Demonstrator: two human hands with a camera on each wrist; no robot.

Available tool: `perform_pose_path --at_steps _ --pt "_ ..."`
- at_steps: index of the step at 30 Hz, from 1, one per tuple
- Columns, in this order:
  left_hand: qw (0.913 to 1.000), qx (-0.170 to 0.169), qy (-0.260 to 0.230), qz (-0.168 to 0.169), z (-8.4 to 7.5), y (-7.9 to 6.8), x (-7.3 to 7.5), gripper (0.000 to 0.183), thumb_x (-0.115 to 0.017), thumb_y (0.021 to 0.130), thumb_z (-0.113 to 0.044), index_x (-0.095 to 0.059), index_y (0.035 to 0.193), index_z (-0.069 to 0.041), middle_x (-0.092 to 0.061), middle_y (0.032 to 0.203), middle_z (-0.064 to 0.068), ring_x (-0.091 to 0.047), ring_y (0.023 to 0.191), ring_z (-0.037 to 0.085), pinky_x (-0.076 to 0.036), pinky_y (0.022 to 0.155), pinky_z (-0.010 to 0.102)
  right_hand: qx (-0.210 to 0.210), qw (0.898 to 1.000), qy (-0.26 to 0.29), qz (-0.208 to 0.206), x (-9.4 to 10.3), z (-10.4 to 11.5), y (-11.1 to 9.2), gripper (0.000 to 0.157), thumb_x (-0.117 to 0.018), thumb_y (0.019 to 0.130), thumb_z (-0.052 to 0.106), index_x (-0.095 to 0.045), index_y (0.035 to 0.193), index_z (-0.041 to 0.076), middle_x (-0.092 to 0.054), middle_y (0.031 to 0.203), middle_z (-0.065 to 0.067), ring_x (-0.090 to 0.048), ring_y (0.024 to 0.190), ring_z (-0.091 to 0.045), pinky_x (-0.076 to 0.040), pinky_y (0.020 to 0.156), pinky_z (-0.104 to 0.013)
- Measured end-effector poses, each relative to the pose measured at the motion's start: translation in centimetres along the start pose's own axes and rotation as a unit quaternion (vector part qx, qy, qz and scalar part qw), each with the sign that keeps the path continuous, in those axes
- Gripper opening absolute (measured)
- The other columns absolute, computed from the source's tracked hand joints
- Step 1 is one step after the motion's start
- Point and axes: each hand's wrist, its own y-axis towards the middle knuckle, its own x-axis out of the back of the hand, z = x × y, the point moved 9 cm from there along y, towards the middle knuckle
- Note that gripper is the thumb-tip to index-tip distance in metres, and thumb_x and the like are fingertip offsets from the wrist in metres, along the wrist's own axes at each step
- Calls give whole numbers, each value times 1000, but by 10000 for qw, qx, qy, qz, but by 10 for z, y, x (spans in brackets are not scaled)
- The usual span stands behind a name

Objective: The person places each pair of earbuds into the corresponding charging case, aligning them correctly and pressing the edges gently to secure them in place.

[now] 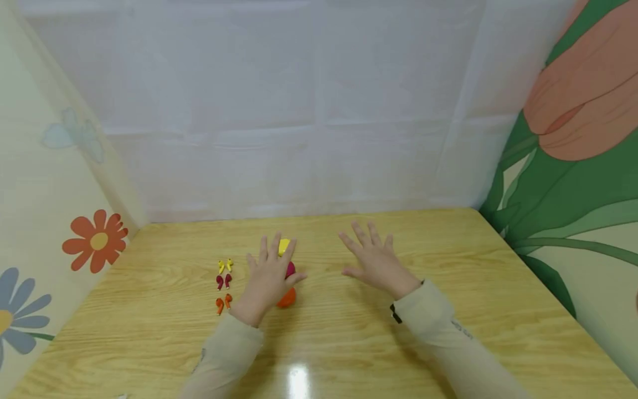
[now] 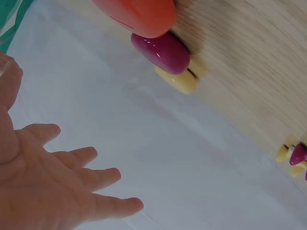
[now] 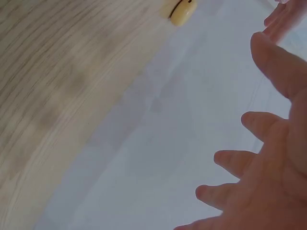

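Observation:
My left hand (image 1: 269, 280) hovers above the table with its fingers spread, holding nothing. Partly behind it in the head view stand three glossy rounded earbud cases in a column: yellow (image 1: 283, 246), magenta (image 1: 290, 270) and orange (image 1: 287, 298). To its left lie three pairs of earbuds: yellow (image 1: 221, 267), magenta (image 1: 220, 282) and orange (image 1: 220, 306). The left wrist view shows the orange case (image 2: 144, 17) nearest the camera. Right of the cases, my right hand (image 1: 379, 266) is also raised, fingers apart and nothing in it.
The wood-grain table (image 1: 349, 343) ends at a white cloth (image 1: 314, 111) at the back. Flower-printed panels (image 1: 588, 111) stand at both sides. A dark band (image 1: 395, 313) shows at the right cuff. A small pale object (image 1: 122, 396) peeks in at the bottom left.

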Motion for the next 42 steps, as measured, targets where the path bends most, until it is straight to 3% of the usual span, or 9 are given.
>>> perform_pose_path --at_steps 14,28,31,35,42 --pt "9993 319 -151 91 15 -14 -1 75 -62 93 -43 -33 150 -4 -23 153 30 -14 137 57 -14 102 74 119 9998 -90 -89 -8 12 -1 76 -70 89 39 -35 151 11 -22 155 -24 -17 139 -53 -24 94 -77" --pt "9941 65 -973 470 18 -28 -6 77 -67 92 -34 -31 148 5 -30 145 37 -19 133 62 -20 103 71 140 9998 107 -103 -18 20 -2 74 -70 88 39 -40 148 8 -30 151 -25 -27 134 -55 -27 95 -76" --pt "9914 35 -1169 582 19 -31 -8 78 -69 91 -30 -30 147 7 -32 143 38 -23 132 61 -21 105 68 147 9997 148 -100 -20 23 -3 74 -70 89 40 -40 148 9 -31 151 -25 -27 135 -54 -27 96 -75" --pt "9839 255 -1596 762 24 -35 -12 78 -70 91 -25 -27 149 7 -32 144 37 -26 133 57 -22 107 65 154 9993 337 -40 -24 27 -6 73 -69 90 41 -39 149 10 -30 152 -24 -28 135 -53 -26 97 -74" --pt "9689 509 -2302 751 27 -39 -11 76 -73 88 -13 -30 147 8 -37 146 30 -34 133 48 -30 107 58 279 9979 556 -185 -19 36 -10 69 -69 90 37 -42 147 8 -35 148 -26 -34 131 -53 -29 96 -74"
